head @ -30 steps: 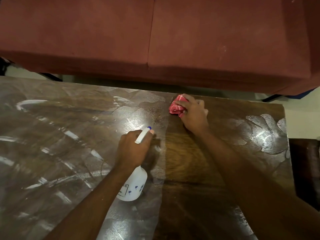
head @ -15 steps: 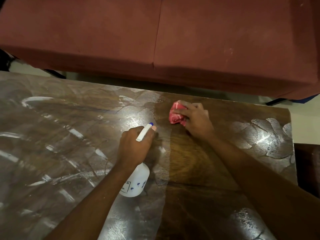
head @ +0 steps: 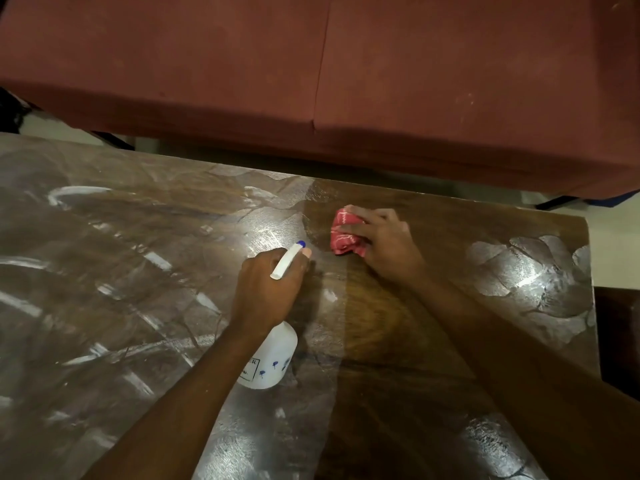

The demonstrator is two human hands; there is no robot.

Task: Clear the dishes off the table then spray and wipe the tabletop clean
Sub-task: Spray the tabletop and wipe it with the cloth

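Left hand [head: 268,289] grips spray bottle [head: 272,358]; right hand [head: 389,244] clutches cloth [head: 344,237].

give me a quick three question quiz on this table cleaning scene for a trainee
1. True or false: the left hand grips the spray bottle by its trigger head.
2. The red cloth under the right hand is: A) folded flat on a plate, B) bunched on the tabletop, C) draped over the bottle.
3. Short answer: what piece of furniture stands beyond the table's far edge?
Key: 1 true; 2 B; 3 a red-brown sofa.
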